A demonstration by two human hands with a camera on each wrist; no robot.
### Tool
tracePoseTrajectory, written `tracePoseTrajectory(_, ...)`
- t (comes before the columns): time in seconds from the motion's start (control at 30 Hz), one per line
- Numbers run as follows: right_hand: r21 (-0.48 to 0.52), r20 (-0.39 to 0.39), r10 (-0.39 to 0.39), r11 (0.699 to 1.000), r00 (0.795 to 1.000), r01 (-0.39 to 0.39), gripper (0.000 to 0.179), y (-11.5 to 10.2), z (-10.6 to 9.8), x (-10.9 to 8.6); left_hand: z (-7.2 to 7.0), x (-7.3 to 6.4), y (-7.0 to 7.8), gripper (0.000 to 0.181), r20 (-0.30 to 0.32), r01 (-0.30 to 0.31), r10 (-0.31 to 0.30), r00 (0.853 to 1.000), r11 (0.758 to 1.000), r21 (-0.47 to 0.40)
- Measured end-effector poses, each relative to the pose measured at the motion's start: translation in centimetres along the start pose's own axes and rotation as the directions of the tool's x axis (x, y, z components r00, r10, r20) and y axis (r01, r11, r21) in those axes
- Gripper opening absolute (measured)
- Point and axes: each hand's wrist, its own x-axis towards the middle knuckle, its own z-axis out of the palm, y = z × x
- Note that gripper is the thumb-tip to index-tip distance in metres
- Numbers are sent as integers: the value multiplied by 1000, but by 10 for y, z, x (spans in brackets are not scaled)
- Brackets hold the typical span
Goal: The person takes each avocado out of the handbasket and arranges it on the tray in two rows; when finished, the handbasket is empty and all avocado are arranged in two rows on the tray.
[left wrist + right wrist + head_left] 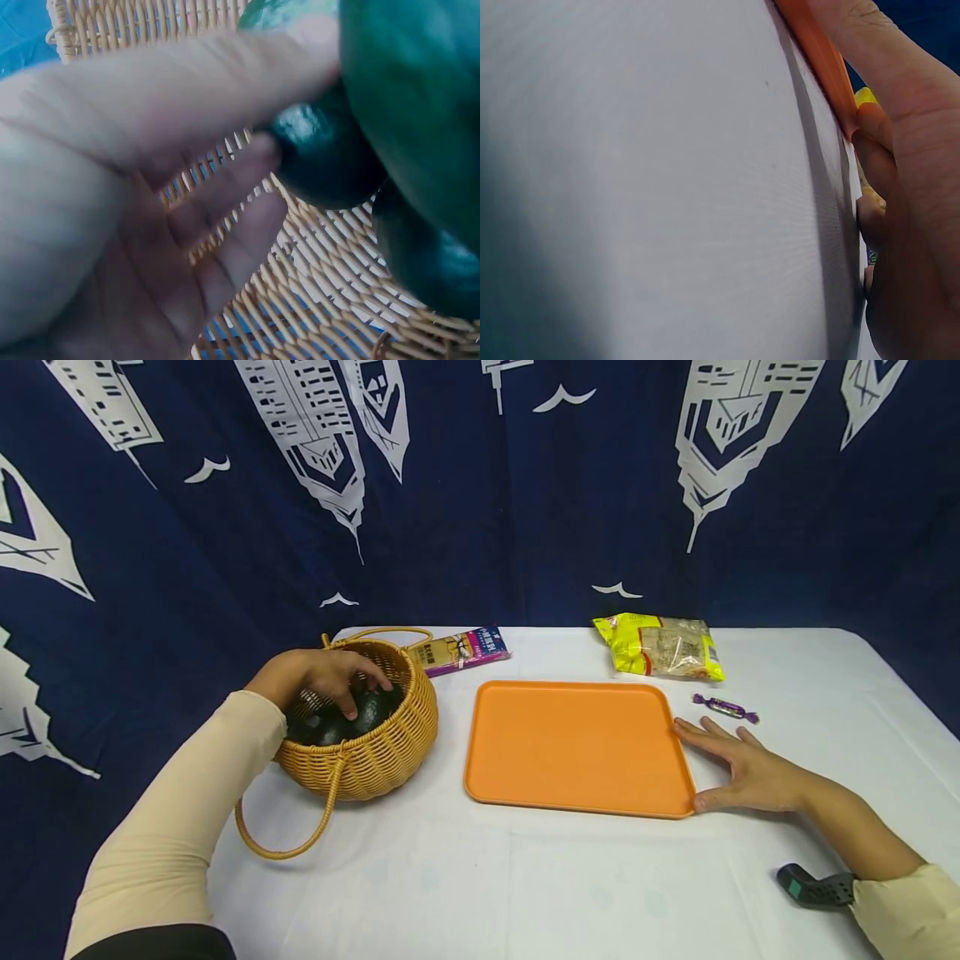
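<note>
My left hand reaches down into the wicker basket over several dark green, shiny avocados. In the left wrist view its thumb meets one avocado, while the other fingers spread lower down, not wrapped round any fruit. My right hand rests beside the right edge of an orange tray. Its thumb touches the tray's near right corner, and its spread fingertips lie along that edge. The right wrist view shows the hand low over the white tablecloth, against the tray's rim.
Behind the basket lies a purple and gold packet. A yellow clear-fronted bag lies behind the tray. One purple wrapped candy is near my right fingertips. The basket's front handle flops onto the table.
</note>
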Motion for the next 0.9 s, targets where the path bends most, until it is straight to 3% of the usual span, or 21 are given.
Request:
tracePoseTrajectory(0.27, 4, -13, -2, 1000, 1000, 2, 104, 0, 0, -1, 0, 3, 6, 60, 64, 2, -4, 998, 1000, 30)
tracePoseTrajectory(0.67, -4, -4, 12, 1000, 1000, -12, 104, -1, 0, -1, 2, -4, 6, 50, 33, 54, -57, 998, 995, 84)
tracePoseTrajectory(0.9, 7, 1, 13, 1000, 1000, -13, 104, -1, 0, 0, 0, -8, 8, 42, 50, 74, -76, 996, 996, 45)
